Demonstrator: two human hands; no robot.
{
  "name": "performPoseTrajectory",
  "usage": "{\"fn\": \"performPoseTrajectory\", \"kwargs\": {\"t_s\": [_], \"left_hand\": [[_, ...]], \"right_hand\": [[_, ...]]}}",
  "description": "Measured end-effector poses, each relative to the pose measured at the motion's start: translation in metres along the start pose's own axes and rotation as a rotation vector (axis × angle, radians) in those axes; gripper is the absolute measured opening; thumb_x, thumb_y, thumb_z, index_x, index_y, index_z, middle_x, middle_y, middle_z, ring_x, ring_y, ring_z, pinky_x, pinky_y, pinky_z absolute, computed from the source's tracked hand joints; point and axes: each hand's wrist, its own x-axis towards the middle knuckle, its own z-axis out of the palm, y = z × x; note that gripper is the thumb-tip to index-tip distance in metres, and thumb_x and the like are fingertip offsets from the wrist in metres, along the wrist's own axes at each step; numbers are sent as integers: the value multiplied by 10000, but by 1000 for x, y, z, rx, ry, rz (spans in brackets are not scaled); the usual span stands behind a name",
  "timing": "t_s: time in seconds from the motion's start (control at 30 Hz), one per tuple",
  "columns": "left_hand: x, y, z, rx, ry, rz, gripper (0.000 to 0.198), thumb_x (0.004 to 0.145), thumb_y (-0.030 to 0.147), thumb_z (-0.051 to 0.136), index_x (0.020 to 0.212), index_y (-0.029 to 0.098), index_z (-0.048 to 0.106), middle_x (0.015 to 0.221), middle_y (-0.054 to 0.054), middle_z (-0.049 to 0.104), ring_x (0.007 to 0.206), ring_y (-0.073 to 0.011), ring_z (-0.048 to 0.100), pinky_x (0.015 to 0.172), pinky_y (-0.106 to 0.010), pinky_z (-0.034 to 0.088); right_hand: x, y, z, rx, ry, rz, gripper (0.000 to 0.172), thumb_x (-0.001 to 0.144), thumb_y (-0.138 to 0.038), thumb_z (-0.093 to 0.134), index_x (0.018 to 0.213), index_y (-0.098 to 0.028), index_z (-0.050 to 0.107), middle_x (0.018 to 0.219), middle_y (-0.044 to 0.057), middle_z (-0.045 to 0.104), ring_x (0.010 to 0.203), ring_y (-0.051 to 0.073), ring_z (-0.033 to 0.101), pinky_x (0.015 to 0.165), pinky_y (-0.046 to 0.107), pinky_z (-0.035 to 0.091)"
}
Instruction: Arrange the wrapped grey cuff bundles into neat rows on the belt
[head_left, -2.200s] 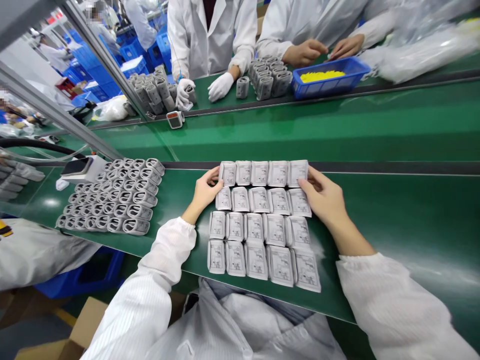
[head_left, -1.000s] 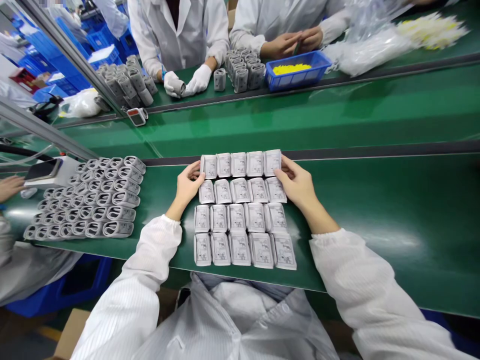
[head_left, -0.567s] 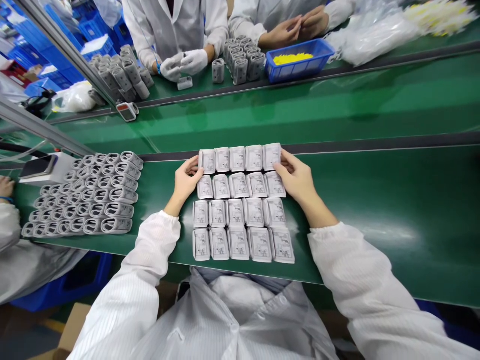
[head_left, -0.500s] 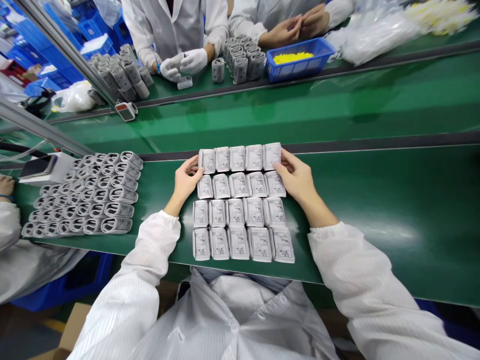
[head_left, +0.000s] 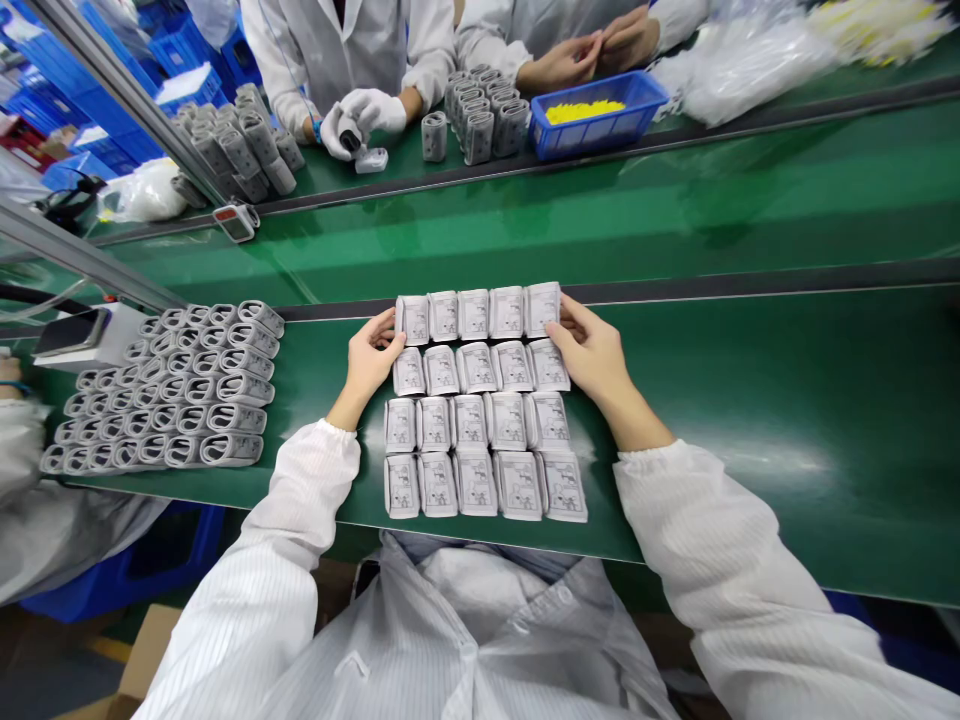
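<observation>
Several rolled grey fabric cuffs, each printed with a line drawing, lie in rows on the green bench before me. My left hand grips the left end of the far row, its thumb on the near side of the end cuff. At the row's other end, my right hand holds the rightmost cuff between thumb and fingers. The row is squeezed together between both hands. Closer to me lie the second row, the third row and the nearest row.
More rolled cuffs are stacked on their sides at left, beside a phone on a white box. Across the green channel, a co-worker's gloved hands hold a dark-and-white device. A blue bin holds yellow pieces.
My hands and the rows keep their places; the view has shifted slightly. Across the bench, the co-worker's gloved hands have moved, and a dark round part now shows in them.
</observation>
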Motion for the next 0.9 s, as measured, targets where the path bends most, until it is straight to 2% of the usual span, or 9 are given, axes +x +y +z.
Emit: {"fn": "performPoseTrajectory", "kwargs": {"t_s": [0.17,0.37,0.5,0.67,0.9], "left_hand": [[1,0,-1,-6,1,-3,694,906,614,946,1449,205,804,1407,-197,869,1203,-332,877,1046,-481,746],[2,3,0,-29,-4,-14,569,970,531,884,1439,217,815,1450,-169,858,1366,-361,836,1165,-535,719],[2,4,1,-44,-10,-12,578,977,549,875,1455,228,814,1489,-162,846,1415,-365,813,1192,-539,704],[2,2,-1,-34,-30,-4,681,947,600,907,1502,222,794,1534,-185,822,1358,-352,830,1122,-486,719],[2,3,-4,4,-52,6,791,899,672,944,1537,238,772,1566,-179,808,1155,-277,860,919,-381,719]], "right_hand": [[1,1,1,3,4,-8,813,971,-668,788,1668,-256,719,1540,106,816,1300,379,832,1201,568,677],[0,-4,-1,-14,-11,-3,833,963,-728,793,1667,-287,721,1556,88,809,1286,375,829,1192,573,680],[0,-3,-1,-13,-13,-3,857,949,-764,803,1664,-300,725,1536,90,818,1255,376,831,1182,587,684],[1,2,0,-11,-3,-13,900,947,-814,787,1671,-283,720,1532,105,818,1242,376,831,1167,576,690],[4,15,0,12,13,-89,893,962,-856,792,1659,-300,736,1494,113,832,1194,383,836,1093,601,715]]}}
